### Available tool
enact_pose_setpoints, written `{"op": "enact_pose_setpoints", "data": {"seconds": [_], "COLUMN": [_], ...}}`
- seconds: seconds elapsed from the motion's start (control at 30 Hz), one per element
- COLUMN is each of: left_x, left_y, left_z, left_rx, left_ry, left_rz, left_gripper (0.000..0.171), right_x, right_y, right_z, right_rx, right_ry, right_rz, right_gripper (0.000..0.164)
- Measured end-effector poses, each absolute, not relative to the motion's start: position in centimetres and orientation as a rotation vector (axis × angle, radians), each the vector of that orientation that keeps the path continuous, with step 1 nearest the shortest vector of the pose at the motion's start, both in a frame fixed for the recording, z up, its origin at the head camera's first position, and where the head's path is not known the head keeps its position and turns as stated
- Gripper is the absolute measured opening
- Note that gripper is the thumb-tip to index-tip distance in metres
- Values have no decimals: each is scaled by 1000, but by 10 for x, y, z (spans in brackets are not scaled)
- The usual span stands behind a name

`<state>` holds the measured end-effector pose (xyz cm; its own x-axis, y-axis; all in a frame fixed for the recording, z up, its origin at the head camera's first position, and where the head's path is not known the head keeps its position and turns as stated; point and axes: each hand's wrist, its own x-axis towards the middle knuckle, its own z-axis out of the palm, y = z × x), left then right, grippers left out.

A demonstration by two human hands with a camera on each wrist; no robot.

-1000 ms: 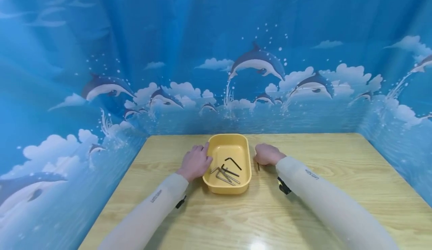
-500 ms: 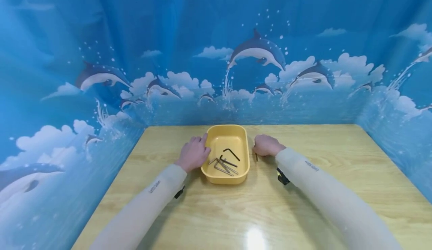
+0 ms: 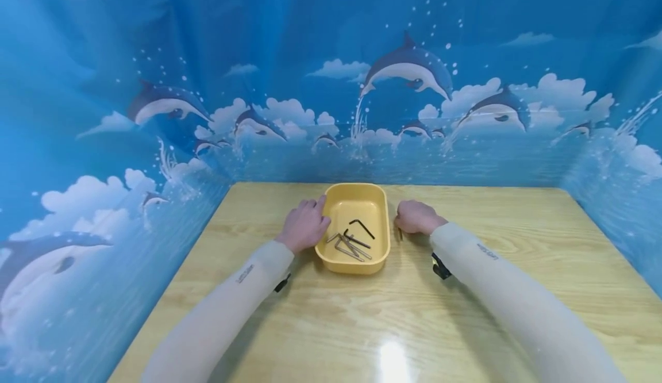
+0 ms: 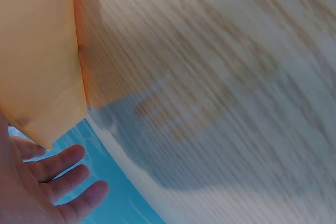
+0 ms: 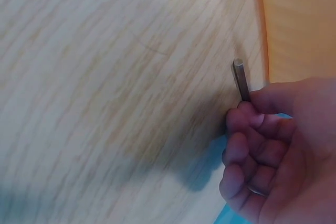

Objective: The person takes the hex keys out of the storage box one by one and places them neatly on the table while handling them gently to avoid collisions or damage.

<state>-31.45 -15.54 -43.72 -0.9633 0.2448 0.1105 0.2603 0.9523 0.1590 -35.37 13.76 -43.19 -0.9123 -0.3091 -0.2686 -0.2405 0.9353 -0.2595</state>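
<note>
A yellow plastic tray (image 3: 385, 230) stands on the table between my hands. Several L-shaped hex keys lie inside it; a black hex key (image 3: 363, 229) is farthest back, and silver ones cross each other nearer the front. My left hand (image 3: 303, 226) rests at the tray's left rim, index finger and thumb touching it. In the left wrist view the other fingers (image 4: 62, 167) hang loosely outside the wall. Right of the tray, my right hand (image 3: 415, 217) pinches a metal hex key (image 5: 240, 77) between thumb and curled fingers. One end of that key sticks out; the rest is hidden in the hand.
The light wood-grain table (image 3: 331, 320) extends around the tray, with a glare spot near its front. A blue dolphin-print curtain (image 3: 289, 84) closes off the back and both sides. Dark wrist straps (image 3: 441, 268) show under both sleeves.
The head view has shifted, so the table and tray sit higher in it. Both hands keep nearly the same places beside the tray, and the right hand still pinches the hex key.
</note>
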Motion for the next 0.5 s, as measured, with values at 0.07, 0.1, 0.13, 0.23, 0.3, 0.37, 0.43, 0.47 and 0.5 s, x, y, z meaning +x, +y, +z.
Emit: {"op": "enact_pose_setpoints", "data": {"seconds": [0.07, 0.1, 0.13, 0.23, 0.3, 0.37, 0.43, 0.47, 0.5], "left_x": [-316, -316, -316, -317, -318, -318, -318, -318, -318], "left_y": [-154, -154, -154, -154, -154, -154, -153, -153, -153], "left_z": [-436, -436, -436, -437, -437, -437, -437, -437, -437], "left_rx": [-390, -386, -382, -378, -380, -381, -380, -379, -377], "left_ry": [-3016, -3020, -3023, -3029, -3029, -3029, -3030, -3033, -3036], "left_rz": [-258, -253, -248, -238, -235, -240, -246, -247, -248], "left_gripper": [61, 61, 61, 62, 62, 62, 61, 62, 62], "right_x": [-354, -354, -355, -355, -356, -358, -358, -358, -358], "right_y": [139, 139, 139, 139, 139, 139, 139, 140, 140], "right_z": [-432, -432, -431, -431, -432, -433, -434, -434, -434], "right_rx": [-408, -412, -418, -409, -400, -394, -392, -398, -400], "right_ry": [2789, 2789, 2787, 2779, 2780, 2784, 2784, 2787, 2784], "right_rz": [-323, -324, -327, -330, -321, -313, -309, -313, -318], "right_gripper": [27, 27, 27, 27, 27, 27, 27, 27, 27]}}
